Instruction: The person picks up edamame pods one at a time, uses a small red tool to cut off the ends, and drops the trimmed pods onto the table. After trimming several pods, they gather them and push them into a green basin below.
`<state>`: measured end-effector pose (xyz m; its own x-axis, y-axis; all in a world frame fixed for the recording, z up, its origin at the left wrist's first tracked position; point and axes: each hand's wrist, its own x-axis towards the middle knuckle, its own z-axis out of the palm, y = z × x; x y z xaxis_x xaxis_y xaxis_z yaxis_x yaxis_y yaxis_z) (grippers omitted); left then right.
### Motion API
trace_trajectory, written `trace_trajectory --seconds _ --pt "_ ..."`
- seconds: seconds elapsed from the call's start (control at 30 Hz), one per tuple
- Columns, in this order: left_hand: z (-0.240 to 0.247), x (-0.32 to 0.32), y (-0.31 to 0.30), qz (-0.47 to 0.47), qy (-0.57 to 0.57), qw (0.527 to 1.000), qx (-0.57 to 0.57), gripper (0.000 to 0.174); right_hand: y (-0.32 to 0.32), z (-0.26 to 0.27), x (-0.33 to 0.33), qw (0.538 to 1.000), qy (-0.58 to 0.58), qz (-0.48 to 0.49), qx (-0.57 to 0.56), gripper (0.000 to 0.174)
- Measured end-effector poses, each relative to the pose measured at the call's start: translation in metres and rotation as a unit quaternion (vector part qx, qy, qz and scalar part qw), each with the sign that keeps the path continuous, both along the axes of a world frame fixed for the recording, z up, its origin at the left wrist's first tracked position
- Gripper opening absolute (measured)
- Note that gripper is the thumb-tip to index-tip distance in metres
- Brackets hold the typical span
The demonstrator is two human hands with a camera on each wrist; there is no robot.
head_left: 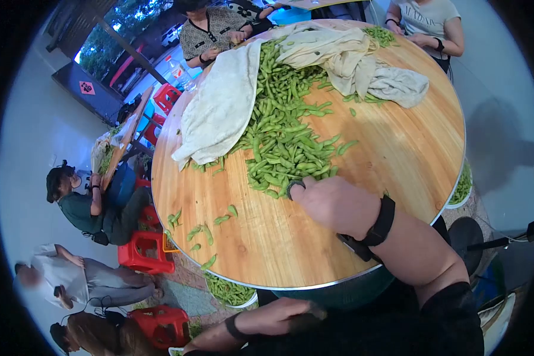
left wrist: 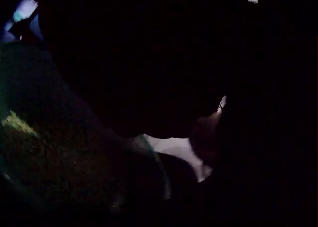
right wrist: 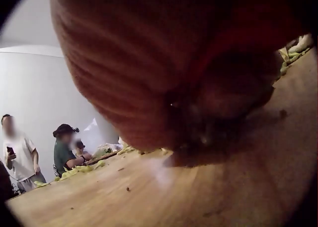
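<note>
A heap of green soybean pods (head_left: 288, 148) runs down the middle of the round wooden table (head_left: 267, 243). My right hand (head_left: 332, 202) is at the heap's near end, back upward, with a dark loop (head_left: 295, 188) by its fingertips. In the right wrist view the hand (right wrist: 149, 78) is low over the tabletop, its fingers bent under and in shadow; I cannot tell what they hold. Below the table's near edge is my left hand (head_left: 282, 317), a dark patch over its fingertips. The left wrist view is almost black and hides this hand's work.
White cloths (head_left: 225, 107) cover part of the heap. Loose pods (head_left: 202, 231) lie at the left. Below the rim stands a tub of pods (head_left: 231, 292). Red stools (head_left: 145, 252) and several people (head_left: 213, 35) are around the table.
</note>
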<state>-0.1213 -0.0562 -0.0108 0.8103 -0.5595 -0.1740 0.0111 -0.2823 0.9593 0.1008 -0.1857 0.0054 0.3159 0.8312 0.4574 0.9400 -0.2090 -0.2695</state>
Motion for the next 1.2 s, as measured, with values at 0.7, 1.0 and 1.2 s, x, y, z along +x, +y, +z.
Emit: trace_trajectory --seconds 0.7,1.0,1.2 --pt "0.01 0.132 0.036 0.357 0.017 0.906 -0.227 0.016 0.002 0.048 0.021 0.769 0.632 -0.03 0.084 0.007" --pt "0.005 0.131 0.047 0.357 -0.029 0.915 -0.186 0.011 0.009 0.04 0.017 0.75 0.658 0.065 0.011 0.007" --pt "0.001 0.132 0.054 0.313 -0.193 0.93 -0.015 0.002 0.014 0.027 0.013 0.901 0.42 0.076 0.071 0.015"
